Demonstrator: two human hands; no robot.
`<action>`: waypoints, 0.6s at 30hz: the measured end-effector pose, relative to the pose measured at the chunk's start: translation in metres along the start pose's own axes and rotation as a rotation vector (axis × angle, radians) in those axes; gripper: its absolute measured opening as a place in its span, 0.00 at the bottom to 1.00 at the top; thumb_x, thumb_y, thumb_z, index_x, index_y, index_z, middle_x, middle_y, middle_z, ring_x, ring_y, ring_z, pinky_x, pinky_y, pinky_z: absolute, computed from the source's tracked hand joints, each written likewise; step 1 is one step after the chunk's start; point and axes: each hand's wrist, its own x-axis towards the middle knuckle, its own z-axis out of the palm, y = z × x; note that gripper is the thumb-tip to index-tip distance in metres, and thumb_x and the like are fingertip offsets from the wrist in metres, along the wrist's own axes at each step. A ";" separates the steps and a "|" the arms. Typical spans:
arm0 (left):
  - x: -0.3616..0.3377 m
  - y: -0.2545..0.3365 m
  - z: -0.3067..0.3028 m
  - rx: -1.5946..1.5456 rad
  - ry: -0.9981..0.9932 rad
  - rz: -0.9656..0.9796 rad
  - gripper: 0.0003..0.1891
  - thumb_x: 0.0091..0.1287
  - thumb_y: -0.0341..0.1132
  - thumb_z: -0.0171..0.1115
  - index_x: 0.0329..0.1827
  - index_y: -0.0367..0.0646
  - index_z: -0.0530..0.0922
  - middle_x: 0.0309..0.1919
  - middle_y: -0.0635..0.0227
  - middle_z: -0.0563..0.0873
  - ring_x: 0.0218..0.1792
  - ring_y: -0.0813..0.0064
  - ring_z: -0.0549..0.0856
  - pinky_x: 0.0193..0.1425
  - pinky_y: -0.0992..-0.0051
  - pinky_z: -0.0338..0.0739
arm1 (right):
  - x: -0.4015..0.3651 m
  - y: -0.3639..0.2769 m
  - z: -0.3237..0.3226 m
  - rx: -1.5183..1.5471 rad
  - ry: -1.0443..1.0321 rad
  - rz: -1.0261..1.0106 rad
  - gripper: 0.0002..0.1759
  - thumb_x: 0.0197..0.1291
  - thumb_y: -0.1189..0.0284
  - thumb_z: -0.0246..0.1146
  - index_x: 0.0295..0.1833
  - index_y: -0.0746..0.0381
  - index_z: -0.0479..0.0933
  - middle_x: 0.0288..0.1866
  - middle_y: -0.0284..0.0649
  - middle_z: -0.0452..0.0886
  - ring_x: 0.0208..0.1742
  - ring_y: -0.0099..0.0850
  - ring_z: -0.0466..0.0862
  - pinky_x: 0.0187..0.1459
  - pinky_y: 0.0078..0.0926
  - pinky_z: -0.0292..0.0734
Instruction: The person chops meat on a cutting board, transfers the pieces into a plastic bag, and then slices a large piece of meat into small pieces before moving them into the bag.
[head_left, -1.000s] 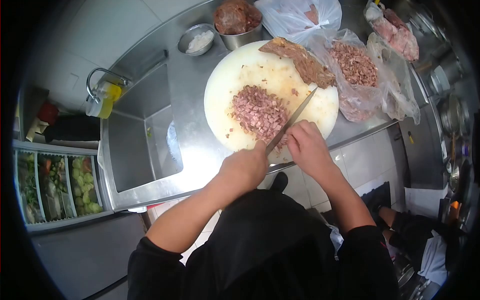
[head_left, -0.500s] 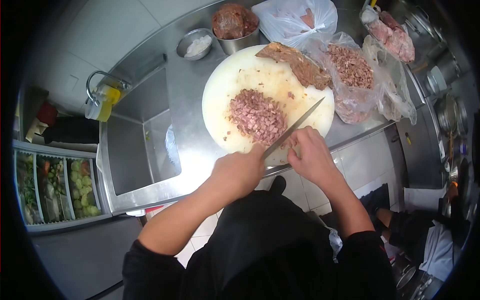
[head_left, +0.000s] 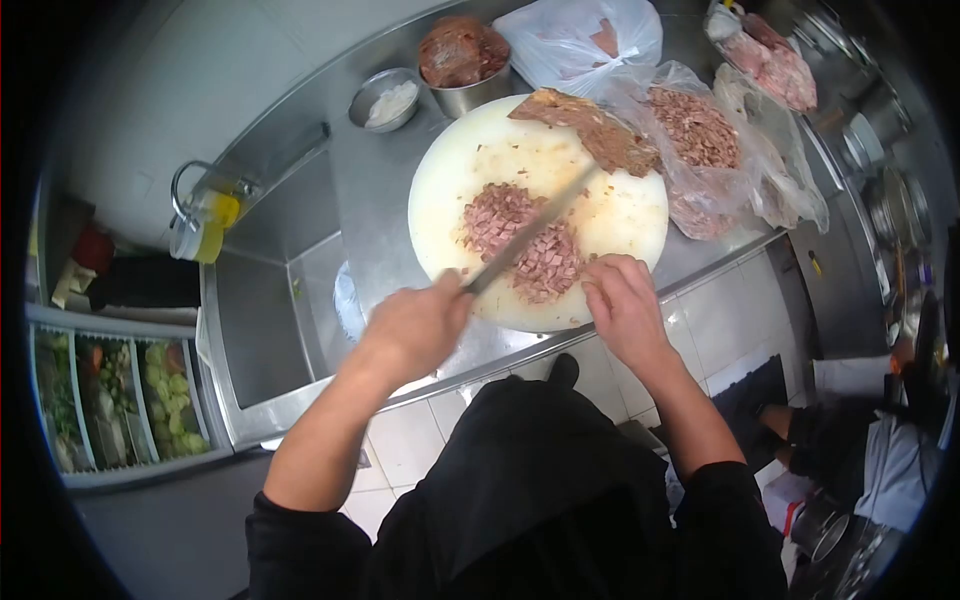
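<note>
A knife [head_left: 535, 228] is gripped by its handle in my left hand [head_left: 415, 322]. Its blurred blade slants up and right across the diced meat [head_left: 548, 268] on a round white cutting board [head_left: 445, 155]. My right hand [head_left: 625, 300] rests at the board's near right edge, fingers curled together beside the dice; whatever may lie under them is hidden. A brown slab of meat [head_left: 615, 140] lies at the board's far edge, close to the knife tip. Right of it, a clear plastic bag [head_left: 690, 195] contains more diced meat.
Behind the board stand a small bowl [head_left: 385, 100] with something white, a metal pot [head_left: 470, 95] of dark meat and a white plastic bag [head_left: 575, 50]. To the left are a sink [head_left: 270, 330] and vegetable bins [head_left: 120, 400]. Another person's sleeve [head_left: 890, 470] shows at lower right.
My left hand has moved left and slightly down with the knife, whose blade now crosses the middle of the dice. My right hand stays near the board's edge; the view has shifted slightly.
</note>
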 end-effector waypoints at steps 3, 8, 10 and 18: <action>-0.011 -0.029 -0.014 0.022 0.003 -0.076 0.14 0.81 0.43 0.50 0.52 0.41 0.74 0.33 0.43 0.88 0.40 0.38 0.87 0.50 0.44 0.79 | -0.003 -0.004 0.000 0.022 0.031 0.134 0.19 0.60 0.81 0.67 0.58 0.64 0.81 0.46 0.45 0.83 0.48 0.48 0.81 0.54 0.44 0.78; -0.025 -0.050 -0.002 -0.042 0.011 -0.039 0.13 0.80 0.42 0.52 0.48 0.41 0.73 0.29 0.42 0.87 0.36 0.36 0.87 0.47 0.42 0.80 | -0.001 -0.006 -0.003 -0.076 -0.029 0.220 0.22 0.58 0.84 0.67 0.60 0.64 0.80 0.45 0.45 0.84 0.47 0.48 0.81 0.54 0.44 0.78; -0.031 -0.052 0.009 -0.051 0.001 0.023 0.12 0.79 0.42 0.53 0.49 0.41 0.72 0.27 0.41 0.86 0.33 0.34 0.86 0.44 0.40 0.80 | -0.001 -0.008 -0.004 -0.052 -0.046 0.255 0.22 0.57 0.84 0.67 0.59 0.64 0.80 0.44 0.45 0.83 0.47 0.48 0.81 0.54 0.45 0.78; -0.051 -0.017 0.022 -0.038 -0.236 0.133 0.11 0.79 0.40 0.53 0.51 0.41 0.71 0.28 0.42 0.87 0.35 0.35 0.86 0.45 0.42 0.79 | -0.007 -0.012 -0.003 -0.118 -0.003 0.280 0.10 0.58 0.77 0.70 0.47 0.64 0.84 0.42 0.45 0.82 0.48 0.46 0.83 0.51 0.41 0.80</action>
